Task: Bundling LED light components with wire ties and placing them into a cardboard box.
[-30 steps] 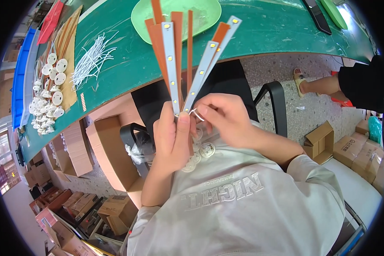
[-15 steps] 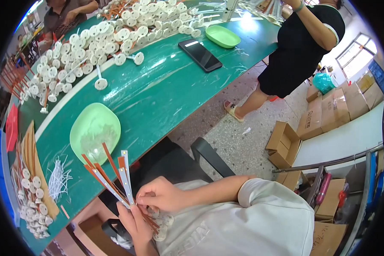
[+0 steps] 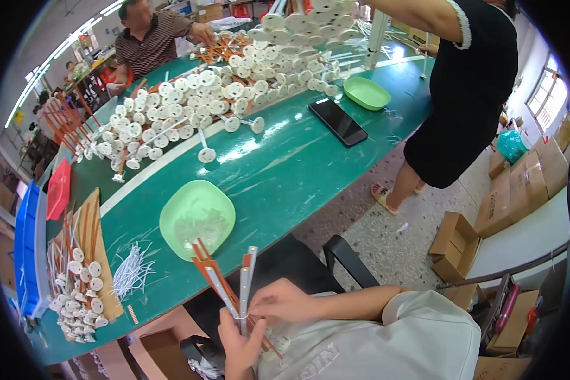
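Observation:
My left hand (image 3: pixel 237 339) is closed around a bundle of narrow LED strips (image 3: pixel 244 291), some with white faces and small chips, others showing orange-brown backs. The strips fan upward from the grip, over my lap. Below the hand, orange strip ends and pale round discs (image 3: pixel 280 343) show against my shirt. My right hand (image 3: pixel 282 301) is closed, its fingertips pinched against the bundle just above the left hand. Whatever lies between those fingertips is too small to make out. Beyond the strip tips, a light green dish (image 3: pixel 197 193) on the table holds a pale, translucent heap.
White ties (image 3: pixel 133 272) lie left of the dish, near disc-ended strips (image 3: pixel 82 297) on cardboard. A large pile of similar pieces (image 3: pixel 196 95) covers the table's far side. A phone (image 3: pixel 339 122) and another green dish (image 3: pixel 367 93) lie nearer a standing person (image 3: pixel 468 95). Another person (image 3: pixel 152 44) sits opposite.
The view has shifted, so the table appears lower and farther right. The strips in my left hand stand closer together. A cluster of disc-ended pieces now shows raised above the far pile.

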`<state>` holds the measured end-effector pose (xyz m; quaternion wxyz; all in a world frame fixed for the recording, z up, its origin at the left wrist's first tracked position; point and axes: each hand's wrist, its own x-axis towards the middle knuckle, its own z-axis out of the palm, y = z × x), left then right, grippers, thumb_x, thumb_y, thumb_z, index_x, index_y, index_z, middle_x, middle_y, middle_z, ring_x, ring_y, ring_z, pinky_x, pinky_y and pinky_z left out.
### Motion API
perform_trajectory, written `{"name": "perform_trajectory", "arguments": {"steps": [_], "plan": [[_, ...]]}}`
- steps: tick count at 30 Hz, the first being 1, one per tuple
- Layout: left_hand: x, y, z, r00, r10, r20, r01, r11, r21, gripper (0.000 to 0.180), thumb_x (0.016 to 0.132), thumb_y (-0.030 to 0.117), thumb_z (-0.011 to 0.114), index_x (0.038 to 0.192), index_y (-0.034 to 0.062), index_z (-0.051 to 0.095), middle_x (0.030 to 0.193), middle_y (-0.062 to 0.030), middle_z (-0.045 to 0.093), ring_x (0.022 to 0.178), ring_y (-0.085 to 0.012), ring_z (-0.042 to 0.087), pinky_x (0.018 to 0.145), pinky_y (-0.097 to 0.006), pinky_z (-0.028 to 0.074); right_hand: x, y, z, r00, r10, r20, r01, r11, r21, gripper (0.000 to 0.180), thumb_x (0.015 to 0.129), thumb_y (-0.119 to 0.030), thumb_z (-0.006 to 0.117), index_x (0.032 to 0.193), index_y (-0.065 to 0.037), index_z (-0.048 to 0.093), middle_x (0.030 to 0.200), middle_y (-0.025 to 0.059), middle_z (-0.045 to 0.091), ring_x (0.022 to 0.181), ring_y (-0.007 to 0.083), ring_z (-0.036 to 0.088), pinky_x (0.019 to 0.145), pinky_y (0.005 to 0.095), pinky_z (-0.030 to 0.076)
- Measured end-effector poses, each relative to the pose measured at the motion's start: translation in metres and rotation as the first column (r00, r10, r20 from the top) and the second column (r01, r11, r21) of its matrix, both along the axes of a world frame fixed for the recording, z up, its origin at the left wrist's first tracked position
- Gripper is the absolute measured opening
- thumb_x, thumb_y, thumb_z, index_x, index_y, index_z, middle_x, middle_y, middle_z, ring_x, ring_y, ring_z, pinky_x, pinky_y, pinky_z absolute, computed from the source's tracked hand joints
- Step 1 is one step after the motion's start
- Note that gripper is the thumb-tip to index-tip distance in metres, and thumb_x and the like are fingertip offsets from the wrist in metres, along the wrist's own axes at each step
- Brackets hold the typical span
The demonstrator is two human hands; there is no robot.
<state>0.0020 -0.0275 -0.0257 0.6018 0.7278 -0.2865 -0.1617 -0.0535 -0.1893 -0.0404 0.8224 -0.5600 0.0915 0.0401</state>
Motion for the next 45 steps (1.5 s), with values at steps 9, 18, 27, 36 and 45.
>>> {"name": "perform_trajectory", "arguments": {"steps": [9, 18, 27, 36, 45], "plan": [[0.005, 0.002, -0.003, 0.965, 0.056, -0.256, -0.074, 0.995, -0.061, 0.016, 0.092, 0.009, 0.055, 0.100, -0.0024, 0.047, 0.069, -0.0073, 0.062, 0.059, -0.0104, 0.060, 0.053, -0.023, 0.047, 0.012, -0.020, 0.015, 0.720, 0.102, 0.686, 0.509, 0.593, -0.623, 0.018, 0.077, -0.004, 0.067, 0.094, -0.003, 0.067, 0.091, 0.0063, 0.065, 0.070, 0.0159, 0.061, 0.055, 0.0277, 0.051], [0.007, 0.004, -0.002, 0.982, -0.016, -0.190, 0.020, 1.000, 0.021, 0.012, 0.094, 0.006, 0.050, 0.101, 0.0004, 0.042, 0.069, -0.0050, 0.055, 0.059, -0.0101, 0.055, 0.056, -0.024, 0.048, 0.017, -0.024, 0.008, 0.504, 0.419, 0.755, 0.682, 0.343, -0.646, 0.019, 0.072, -0.010, 0.066, 0.090, -0.003, 0.065, 0.090, 0.0057, 0.064, 0.071, 0.0187, 0.061, 0.053, 0.0285, 0.051], [0.008, 0.007, -0.004, 0.990, -0.042, -0.134, 0.052, 0.996, 0.071, 0.014, 0.094, 0.007, 0.051, 0.100, -0.0008, 0.042, 0.070, -0.0063, 0.058, 0.060, -0.0099, 0.057, 0.056, -0.024, 0.048, 0.012, -0.003, 0.004, 0.658, 0.244, 0.712, 0.562, 0.470, -0.681, 0.015, 0.074, -0.004, 0.070, 0.087, 0.002, 0.065, 0.081, 0.0119, 0.064, 0.067, 0.0237, 0.063, 0.056, 0.0298, 0.052], [0.008, 0.009, -0.004, 0.992, -0.045, -0.114, 0.049, 0.998, 0.033, 0.014, 0.092, 0.007, 0.054, 0.100, -0.0001, 0.045, 0.074, -0.0064, 0.059, 0.059, -0.0096, 0.057, 0.054, -0.024, 0.046, 0.015, -0.005, -0.003, 0.949, 0.261, -0.177, -0.154, 0.872, 0.464, 0.015, 0.092, -0.011, 0.059, 0.087, 0.002, 0.065, 0.078, 0.0015, 0.063, 0.056, 0.0064, 0.049, 0.049, 0.0210, 0.037], [0.025, 0.055, 0.032, 0.877, 0.341, -0.338, -0.473, 0.738, -0.481, 0.016, 0.092, 0.010, 0.058, 0.103, 0.0050, 0.047, 0.069, -0.0008, 0.048, 0.048, -0.0076, 0.046, 0.045, -0.024, 0.040, 0.052, 0.056, 0.084, 0.875, 0.413, 0.253, -0.360, 0.904, -0.231, 0.018, 0.090, -0.012, 0.060, 0.080, 0.002, 0.066, 0.075, 0.0052, 0.068, 0.069, 0.0100, 0.062, 0.065, 0.0256, 0.048]]}}
